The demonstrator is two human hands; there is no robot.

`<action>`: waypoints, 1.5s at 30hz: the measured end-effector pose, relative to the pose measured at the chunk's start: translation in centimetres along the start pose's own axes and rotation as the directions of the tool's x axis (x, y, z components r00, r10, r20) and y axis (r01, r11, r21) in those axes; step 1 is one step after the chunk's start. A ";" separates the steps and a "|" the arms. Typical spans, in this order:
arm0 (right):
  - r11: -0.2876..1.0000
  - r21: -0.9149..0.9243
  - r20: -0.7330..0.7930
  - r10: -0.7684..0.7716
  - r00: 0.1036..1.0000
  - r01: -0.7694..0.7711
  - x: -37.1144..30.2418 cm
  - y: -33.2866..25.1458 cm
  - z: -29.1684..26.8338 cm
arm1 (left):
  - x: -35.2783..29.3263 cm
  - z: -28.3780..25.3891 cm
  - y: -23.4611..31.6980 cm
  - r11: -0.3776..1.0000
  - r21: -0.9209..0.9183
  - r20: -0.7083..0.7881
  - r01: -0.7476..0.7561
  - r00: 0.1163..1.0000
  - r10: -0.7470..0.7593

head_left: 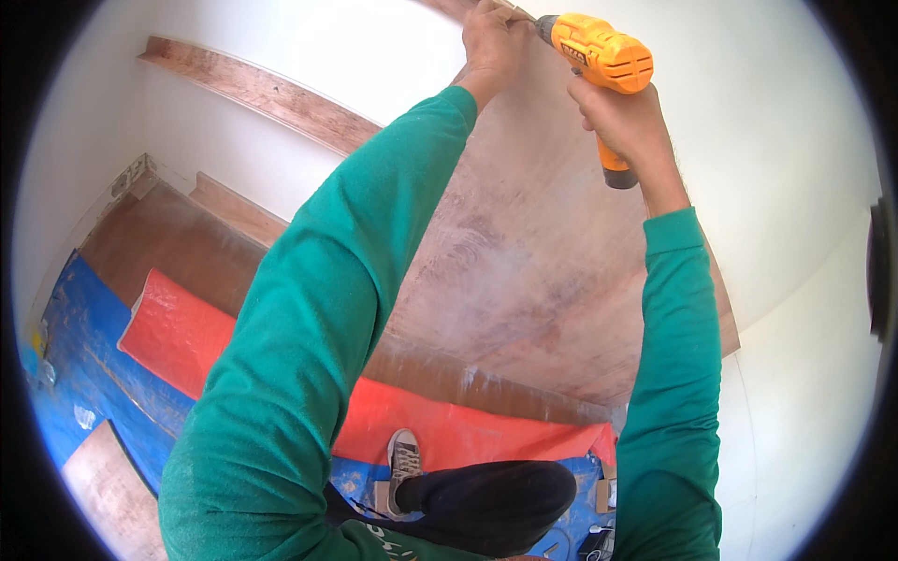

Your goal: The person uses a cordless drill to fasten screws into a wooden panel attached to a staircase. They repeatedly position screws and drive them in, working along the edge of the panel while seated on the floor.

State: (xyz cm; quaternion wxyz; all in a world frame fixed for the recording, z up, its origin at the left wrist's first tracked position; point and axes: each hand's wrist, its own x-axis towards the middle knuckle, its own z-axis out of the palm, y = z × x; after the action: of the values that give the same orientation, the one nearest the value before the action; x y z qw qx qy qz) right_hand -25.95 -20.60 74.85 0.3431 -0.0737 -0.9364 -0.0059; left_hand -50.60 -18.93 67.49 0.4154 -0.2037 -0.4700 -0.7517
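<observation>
White wall (795, 140) right of the right fingers (580, 92); bright white wall (383, 47) left of the left fingers (486, 13); well below both, red floor sheet (468, 433) overlapping blue sheet (79, 290).

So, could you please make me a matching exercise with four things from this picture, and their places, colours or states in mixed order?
Things:
1. power drill
2. left hand
3. left sleeve
4. shoe

Descriptions:
A. green
B. near the power drill's tip
C. laced
D. gripped by the right hand

Right pairs: 1-D, 2-B, 3-A, 4-C
</observation>
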 end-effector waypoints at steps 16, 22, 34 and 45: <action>0.999 0.003 0.024 0.054 0.998 -0.054 0.4 -1.2 -0.6 | -3.9 -7.5 3.2 0.978 -0.095 0.182 0.187 0.969 -0.167; 0.998 -0.031 0.048 0.052 0.997 -0.051 0.6 -1.7 -0.7 | -10.1 -17.6 8.2 0.828 -0.301 0.538 0.473 0.801 -0.262; 0.993 -0.108 -0.093 -0.050 0.994 0.040 -0.7 -1.5 1.8 | -10.5 -18.4 11.9 0.674 -0.409 0.779 0.615 0.621 -0.093; 0.997 -0.035 -0.067 0.061 0.996 -0.064 -0.4 -2.2 1.2 | -11.4 -18.6 14.3 0.578 -0.539 0.785 0.613 0.614 0.081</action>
State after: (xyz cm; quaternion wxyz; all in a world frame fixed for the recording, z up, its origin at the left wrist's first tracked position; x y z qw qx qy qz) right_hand -26.74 -22.76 73.74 0.3725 -0.1092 -0.9215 -0.0150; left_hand -30.83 -33.30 58.36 -0.0762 -0.5647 -0.2531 -0.7818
